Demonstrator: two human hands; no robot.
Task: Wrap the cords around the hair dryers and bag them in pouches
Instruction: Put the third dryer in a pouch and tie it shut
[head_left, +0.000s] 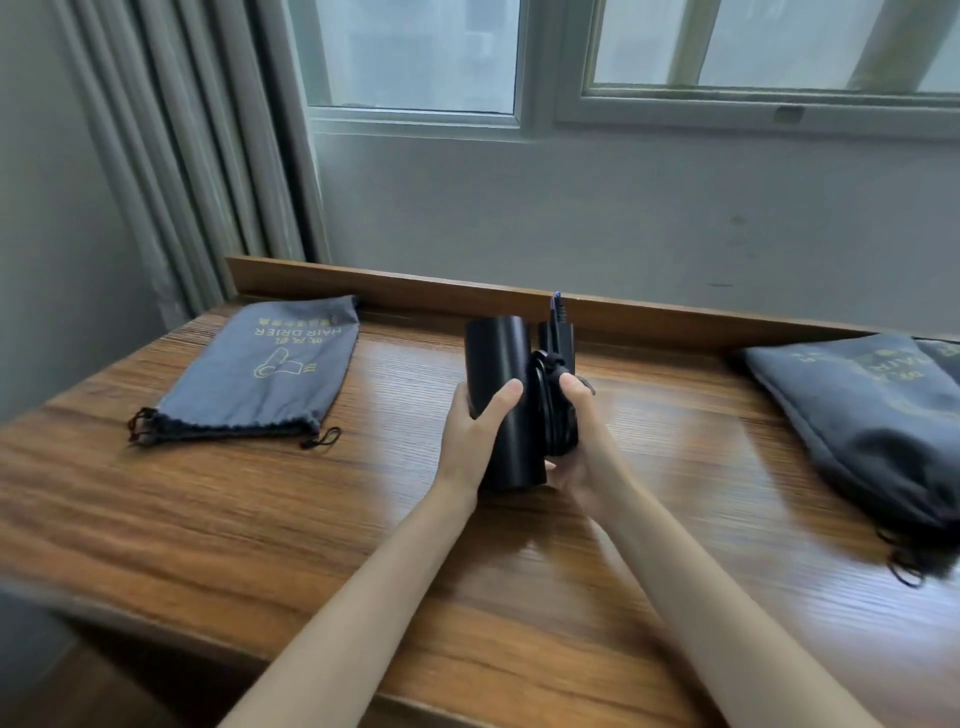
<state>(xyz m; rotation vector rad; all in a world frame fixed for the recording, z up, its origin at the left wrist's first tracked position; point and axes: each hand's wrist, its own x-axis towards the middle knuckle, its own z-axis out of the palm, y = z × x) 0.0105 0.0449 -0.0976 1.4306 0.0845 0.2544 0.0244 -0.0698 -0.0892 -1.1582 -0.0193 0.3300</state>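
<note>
A black hair dryer (501, 374) is held just above the middle of the wooden table (260, 509). Its black cord (553, 410) is wound in loops around the folded handle on the right side, and the plug end sticks up behind. My left hand (475, 426) grips the barrel from the left, thumb across its front. My right hand (576, 441) grips the cord-wrapped handle from the right, thumb pressing on the loops. A flat grey drawstring pouch (265, 374) printed with "HAIR DRIER" lies at the left, mouth toward me.
A bulging grey pouch (872, 421) lies at the right edge of the table, drawstrings trailing toward me, with another pouch partly seen behind it. A raised wooden lip (415, 291) runs along the table's back. Curtains hang at the far left.
</note>
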